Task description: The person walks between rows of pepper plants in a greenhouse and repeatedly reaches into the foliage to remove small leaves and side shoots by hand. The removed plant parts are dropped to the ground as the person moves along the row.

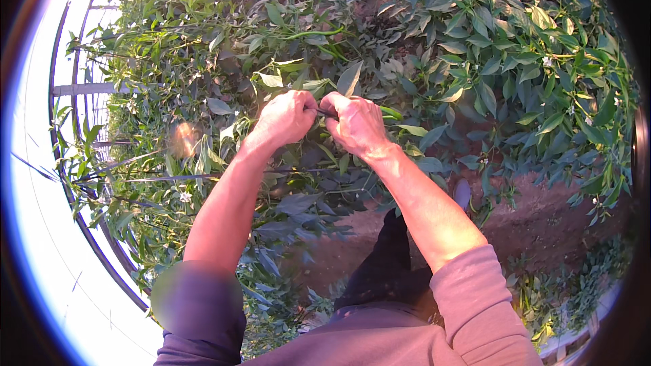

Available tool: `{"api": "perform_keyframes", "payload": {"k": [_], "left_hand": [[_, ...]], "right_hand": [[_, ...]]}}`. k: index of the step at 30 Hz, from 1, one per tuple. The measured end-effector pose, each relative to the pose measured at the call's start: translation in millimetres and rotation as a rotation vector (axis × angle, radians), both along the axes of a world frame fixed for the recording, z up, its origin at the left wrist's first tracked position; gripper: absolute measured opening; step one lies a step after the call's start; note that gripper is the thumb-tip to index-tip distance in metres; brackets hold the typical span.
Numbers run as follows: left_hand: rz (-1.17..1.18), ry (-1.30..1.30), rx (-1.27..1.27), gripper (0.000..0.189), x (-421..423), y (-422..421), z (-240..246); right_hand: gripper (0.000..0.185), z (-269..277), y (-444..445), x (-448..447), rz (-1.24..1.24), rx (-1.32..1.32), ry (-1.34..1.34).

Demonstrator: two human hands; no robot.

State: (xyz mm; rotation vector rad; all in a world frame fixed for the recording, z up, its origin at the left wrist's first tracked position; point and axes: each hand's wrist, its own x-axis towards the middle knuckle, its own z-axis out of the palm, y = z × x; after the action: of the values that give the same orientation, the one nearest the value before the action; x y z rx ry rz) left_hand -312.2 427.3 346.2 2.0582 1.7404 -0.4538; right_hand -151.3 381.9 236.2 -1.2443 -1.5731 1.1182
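Observation:
My left hand [289, 116] and my right hand [356, 121] are close together over pepper plants, fingers pinched inward. A short thin dark strand [320, 111] runs between their fingertips; whether it is a tie or a stem I cannot tell. Both hands appear to grip it. An upright leaf [350, 79] rises just behind my right hand. Green chili peppers [390, 113] stick out past that hand's right side, partly hidden by it. Farther back, a long curved green pepper [318, 33] lies among the foliage.
A flat dark strap [173, 178] crosses the plants at left, passing behind my left forearm. Dense flowering pepper plants [478, 35] fill the right. Bare soil [539, 208] and a shoe [462, 193] show below. Frame bars [94, 89] stand against bright light at left.

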Motion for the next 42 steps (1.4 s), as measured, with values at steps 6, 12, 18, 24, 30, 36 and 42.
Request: {"api": "perform_keyframes", "payload": {"k": [6,12,18,24,30,36,42], "left_hand": [[0.027,-0.003,-0.050,0.028,-6,5,-1],[0.074,-0.034,-0.078,0.030,-6,8,2],[0.099,-0.028,-0.102,0.030,-5,14,6],[0.118,-0.029,-0.131,0.030,-1,15,5],[-0.048,0.120,0.078,0.025,6,10,5],[-0.174,0.092,-0.025,0.024,13,19,25],[-0.307,0.185,0.021,0.051,-2,-11,45]], "right_hand": [[0.013,-4,-9,-4,-0.054,0.234,-0.087],[0.010,-9,-10,-11,-0.121,0.413,-0.139],[0.020,-12,-11,-17,-0.198,0.497,-0.175],[0.011,-10,-8,-16,-0.189,0.517,-0.287],[0.008,-2,-7,-17,-0.220,0.545,-0.330],[0.010,-6,-23,-14,-0.183,0.546,-0.249],[0.011,-9,-20,-7,-0.223,0.585,-0.274]]}}
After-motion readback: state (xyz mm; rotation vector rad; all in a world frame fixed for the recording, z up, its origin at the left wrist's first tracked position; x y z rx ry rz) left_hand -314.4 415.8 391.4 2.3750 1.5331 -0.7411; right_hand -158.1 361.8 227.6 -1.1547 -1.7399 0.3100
